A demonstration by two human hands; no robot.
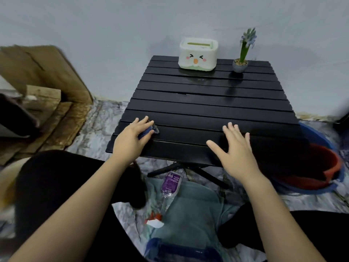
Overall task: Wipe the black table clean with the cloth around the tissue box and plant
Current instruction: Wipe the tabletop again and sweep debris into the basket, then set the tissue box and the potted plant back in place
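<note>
The black slatted table [204,106] stands against the wall. A white tissue box [198,53] with a cartoon face sits at its far edge. Right of the box stands a small potted plant [242,53] with a pale blue flower. My left hand [132,136] presses a bunched blue and grey cloth [150,130] onto the table's near left corner; most of the cloth is hidden under my palm. My right hand [234,146] lies flat near the front edge, fingers spread, holding nothing.
Flattened cardboard [43,72] leans on the wall at the left. A red basin inside a blue basin [321,167] sits on the floor at the table's right. Under the table lie a teal towel [192,208] and a purple plastic packet [171,182]. My dark-clad knees flank the table.
</note>
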